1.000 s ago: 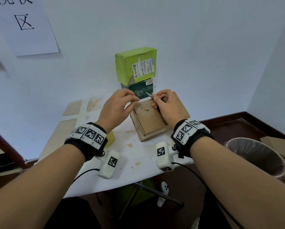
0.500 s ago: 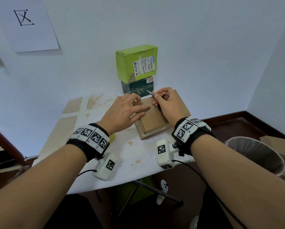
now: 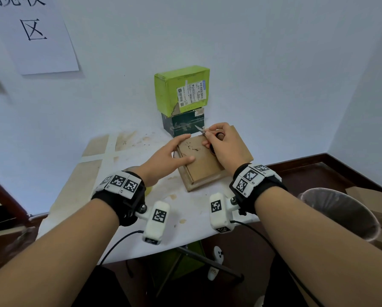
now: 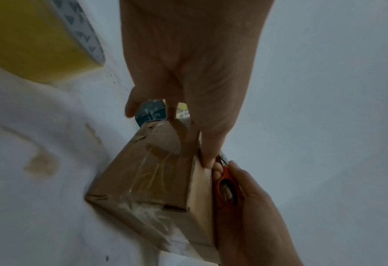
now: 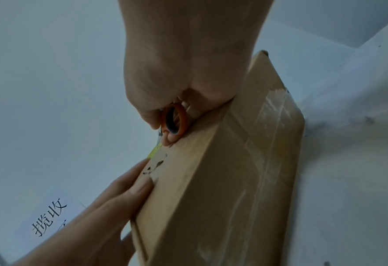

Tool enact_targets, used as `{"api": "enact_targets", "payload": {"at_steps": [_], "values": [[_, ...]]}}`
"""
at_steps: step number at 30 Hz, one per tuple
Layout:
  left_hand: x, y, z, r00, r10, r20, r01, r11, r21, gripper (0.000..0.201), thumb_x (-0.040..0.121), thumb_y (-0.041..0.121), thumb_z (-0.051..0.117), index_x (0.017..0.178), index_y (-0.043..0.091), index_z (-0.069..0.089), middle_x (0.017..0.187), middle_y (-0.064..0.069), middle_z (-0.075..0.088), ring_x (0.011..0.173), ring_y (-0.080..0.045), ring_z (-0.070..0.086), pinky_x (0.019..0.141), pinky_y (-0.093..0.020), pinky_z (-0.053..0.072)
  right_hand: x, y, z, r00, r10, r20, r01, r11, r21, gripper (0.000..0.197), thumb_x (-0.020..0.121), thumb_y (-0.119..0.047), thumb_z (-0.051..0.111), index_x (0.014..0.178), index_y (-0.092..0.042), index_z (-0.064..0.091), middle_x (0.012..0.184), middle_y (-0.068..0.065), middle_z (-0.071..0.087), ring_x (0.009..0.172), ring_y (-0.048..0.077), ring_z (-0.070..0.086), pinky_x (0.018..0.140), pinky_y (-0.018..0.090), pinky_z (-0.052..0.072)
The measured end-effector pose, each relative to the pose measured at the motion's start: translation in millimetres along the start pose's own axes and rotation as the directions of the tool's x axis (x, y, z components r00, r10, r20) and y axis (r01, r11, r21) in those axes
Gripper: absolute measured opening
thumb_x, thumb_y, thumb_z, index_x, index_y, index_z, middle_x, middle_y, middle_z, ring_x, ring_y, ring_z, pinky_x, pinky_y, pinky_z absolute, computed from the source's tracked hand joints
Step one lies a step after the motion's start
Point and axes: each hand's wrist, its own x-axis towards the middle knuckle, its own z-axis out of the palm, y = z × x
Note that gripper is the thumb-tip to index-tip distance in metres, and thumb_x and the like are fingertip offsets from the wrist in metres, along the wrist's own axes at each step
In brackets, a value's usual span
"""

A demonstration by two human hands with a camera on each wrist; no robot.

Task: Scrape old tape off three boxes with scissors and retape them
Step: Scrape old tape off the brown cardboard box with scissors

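Observation:
A flat brown cardboard box (image 3: pixel 204 167) with old clear tape lies on the white table (image 3: pixel 119 196). My left hand (image 3: pixel 170 152) lies flat on its left side, fingers straight, thumb across the top. My right hand (image 3: pixel 222 146) grips small orange-handled scissors (image 3: pixel 200 129) at the box's far edge, blades pointing away toward the stacked boxes. The left wrist view shows the taped box (image 4: pixel 156 172) and the orange handle (image 4: pixel 224 181) in my right fingers. In the right wrist view the scissors (image 5: pixel 177 118) sit against the box top (image 5: pixel 222 180), left fingers (image 5: pixel 138 187) pressing beside them.
A lime-green box (image 3: pixel 181 89) stands on a dark green box (image 3: pixel 183 125) against the wall behind. A yellow tape roll (image 4: pixel 28 45) lies by my left wrist. A lined bin (image 3: pixel 340 213) stands on the floor at the right, past the table edge.
My left hand came down from a raised pinch above the box and now lies spread on its left side. The right hand with the scissors has stayed at the far edge.

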Motion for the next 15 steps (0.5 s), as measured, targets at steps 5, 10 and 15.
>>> {"api": "enact_targets", "payload": {"at_steps": [5, 10, 15], "values": [[-2.4, -0.3, 2.0, 1.000, 0.014, -0.001, -0.014, 0.999, -0.052, 0.059, 0.086, 0.027, 0.070, 0.136, 0.042, 0.043, 0.128, 0.009, 0.053, 0.111, 0.007, 0.050, 0.073, -0.014, 0.042, 3.5, -3.9, -14.2, 0.994, 0.050, 0.094, -0.054, 0.998, 0.044, 0.012, 0.097, -0.016, 0.050, 0.099, -0.025, 0.043, 0.083, -0.005, 0.068, 0.078, 0.013, 0.063, 0.072, 0.026, 0.051], [-4.7, 2.8, 3.9, 1.000, 0.009, -0.004, -0.010, 0.994, -0.112, 0.057, 0.087, 0.020, 0.070, 0.135, 0.037, 0.045, 0.126, -0.002, 0.055, 0.108, -0.014, 0.060, 0.079, -0.024, 0.056, -7.8, -4.5, -33.8, 0.988, 0.152, 0.012, -0.150, 0.958, 0.244, 0.011, 0.095, -0.010, 0.053, 0.093, -0.018, 0.045, 0.074, 0.003, 0.066, 0.070, 0.017, 0.059, 0.059, 0.025, 0.047], [-8.3, 6.7, 5.5, 1.000, -0.011, 0.007, 0.011, 0.991, -0.136, 0.055, 0.088, 0.018, 0.069, 0.134, 0.036, 0.045, 0.127, -0.004, 0.055, 0.111, -0.021, 0.060, 0.084, -0.030, 0.056, -22.8, 2.5, -43.0, 0.985, 0.155, -0.080, -0.110, 0.907, 0.406, 0.016, 0.086, 0.001, 0.065, 0.087, -0.011, 0.055, 0.074, 0.010, 0.063, 0.058, 0.016, 0.061, 0.061, 0.025, 0.055]]}}
